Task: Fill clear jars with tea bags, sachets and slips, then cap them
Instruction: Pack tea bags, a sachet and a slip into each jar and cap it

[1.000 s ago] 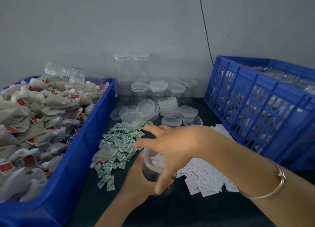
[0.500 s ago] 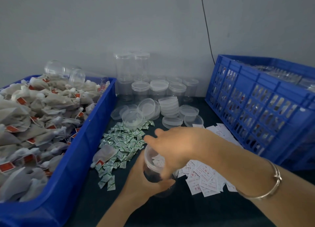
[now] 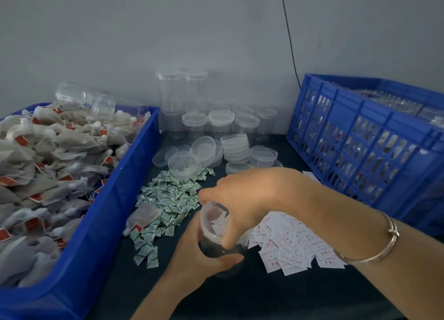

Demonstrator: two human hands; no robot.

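Centrally, left hand (image 3: 192, 259) grips the jar (image 3: 213, 226); right hand (image 3: 252, 197) grips its top.

Single head-worn view, wide-angle. It looks forward and down from above and behind the hands. The left hand (image 3: 192, 254) and right hand (image 3: 252, 199) sit low and centre, close to the lens, with the forearms entering from the bottom and right edges. The counter (image 3: 240, 295) runs on beyond the hands to the grey wall (image 3: 168, 31), which fills the upper part. The blue bin (image 3: 84, 247) is cut off left of the hands, the blue crate (image 3: 360, 139) right of them.
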